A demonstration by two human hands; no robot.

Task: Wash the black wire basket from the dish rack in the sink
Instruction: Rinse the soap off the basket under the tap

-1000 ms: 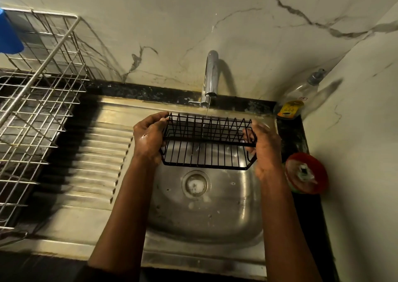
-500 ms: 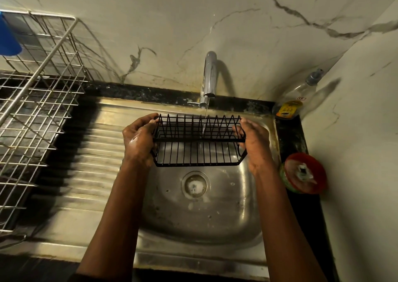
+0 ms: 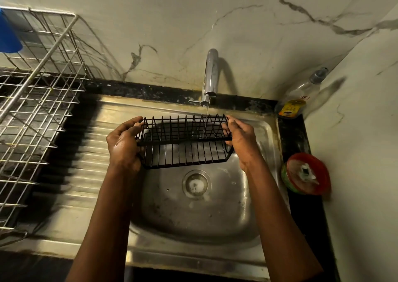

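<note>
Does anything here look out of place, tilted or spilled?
Nothing stands out. The left hand and right hand hold the black wire basket level under the thin stream from the tap, over the sink.

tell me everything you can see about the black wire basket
The black wire basket is small, oblong and empty, made of thin parallel rods that look like black-coated metal, with a thicker rim bar and angled corners. It is held open side up in the air over the sink. The left hand grips one short end and the right hand the other. A thin stream of water from the tap falls into its right part.
</note>
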